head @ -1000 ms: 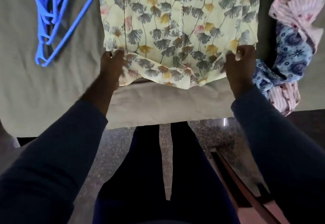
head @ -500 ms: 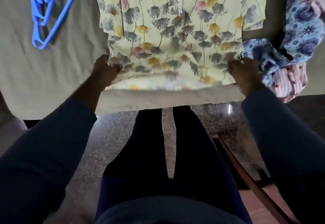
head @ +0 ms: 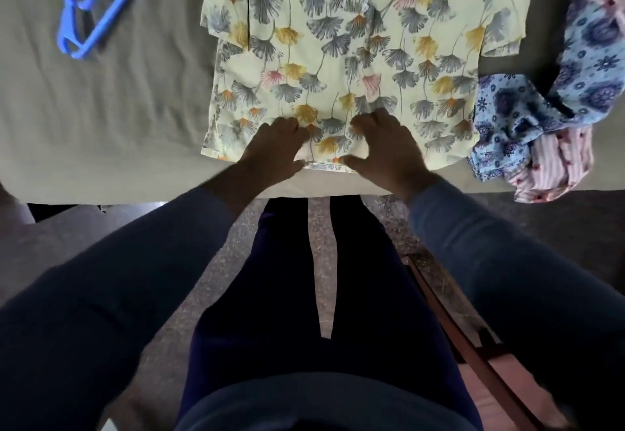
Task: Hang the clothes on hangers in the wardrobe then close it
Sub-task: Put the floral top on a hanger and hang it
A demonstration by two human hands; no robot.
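1. The left hand (head: 274, 148) and right hand (head: 385, 148) lie close together on the near hem of the yellow floral top (head: 338, 41), at its middle. Each hand has its fingers bent with the knuckles up and the fingertips down on the cloth. Each thumb reaches inward along the hem edge. It is not clear whether either hand has cloth pinched or is only pressing on it. Dark blue sleeves cover both forearms to the wrist.
2. The bed (head: 101, 109), covered in a grey-green sheet, fills the upper part of the view. Its near edge runs just behind the person's legs.
3. The yellow floral top is spread flat on the sheet in the middle of the bed. Its hem lies at the near edge, and its body runs away from the person and out of the top of the picture.
4. A blue floral garment (head: 527, 109) lies crumpled just right of the top, touching its lower right corner.
5. A pink striped garment (head: 554, 163) is bunched against the blue one at the bed's near edge, with more pink cloth at the upper right corner.
6. Blue plastic hangers (head: 91, 21) lie stacked on the sheet at the upper left, well apart from the top.
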